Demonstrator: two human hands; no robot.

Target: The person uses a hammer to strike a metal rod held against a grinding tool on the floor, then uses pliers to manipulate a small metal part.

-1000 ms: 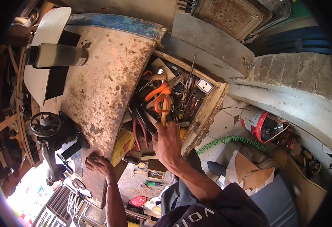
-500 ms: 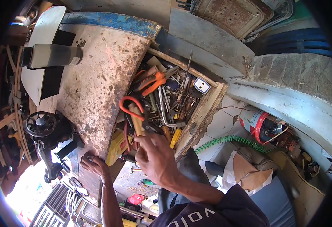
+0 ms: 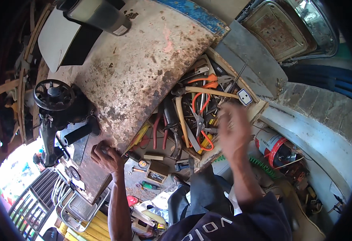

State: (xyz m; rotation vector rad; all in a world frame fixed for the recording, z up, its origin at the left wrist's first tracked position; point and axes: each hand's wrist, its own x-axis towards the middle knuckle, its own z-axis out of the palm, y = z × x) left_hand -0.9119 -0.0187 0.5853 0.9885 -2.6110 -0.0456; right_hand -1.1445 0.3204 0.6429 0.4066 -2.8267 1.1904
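Orange-handled scissors (image 3: pixel 207 142) lay on the pile in the open wooden drawer (image 3: pixel 260 109), their handle loops well apart. A wooden-handled hammer (image 3: pixel 214 92) crossed the pile beyond them; orange-handled pliers (image 3: pixel 210 82) lay past that, and red-handled pliers (image 3: pixel 155 130) sat toward the tabletop side.

The right hand (image 3: pixel 234 130) hung just beside the scissors, over the drawer's front board. Motion blur hid its fingers; from my remote feed I could not tell whether it was clenched, loose or holding anything. The left hand (image 3: pixel 107 157) rested on the worn tabletop (image 3: pixel 131 68) near its edge, fingers loosely bent, nothing visible in its grasp.

Handling note: I judged that work over this pile wanted a slow approach from above, fingertips kept off blades and points, with contact on handles only. Overlying tools would likely snag, so I favoured shifting the top piece before drawing on a lower one. The left hand seemed well placed as a brace.

Farther out: a black sewing machine (image 3: pixel 47 132) on the left, a red-and-white cylinder (image 3: pixel 270 144) on the right.
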